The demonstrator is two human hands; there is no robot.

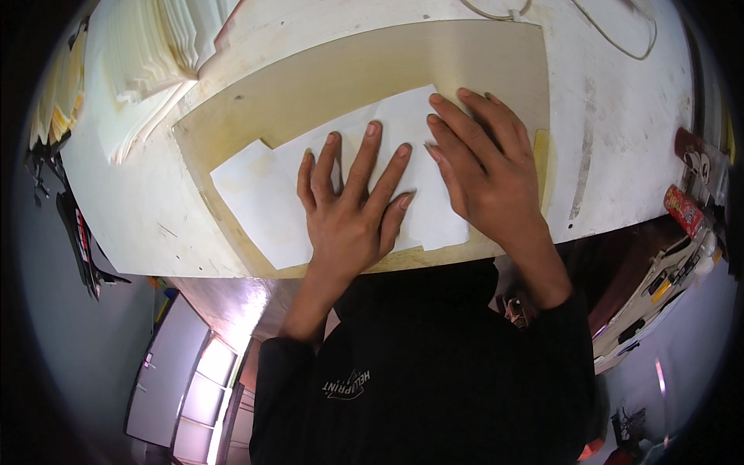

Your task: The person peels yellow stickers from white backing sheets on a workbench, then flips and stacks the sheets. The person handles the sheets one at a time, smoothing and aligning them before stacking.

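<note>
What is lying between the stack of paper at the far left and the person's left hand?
In the head view, between the paper stack and the left hand lie bare cream table, tan board, then overlapping white sheets under the palm.

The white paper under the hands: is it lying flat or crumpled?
Flat. The white paper lies spread on the tan board, with both the left hand and right hand pressed palm-down on it, fingers splayed.
</note>
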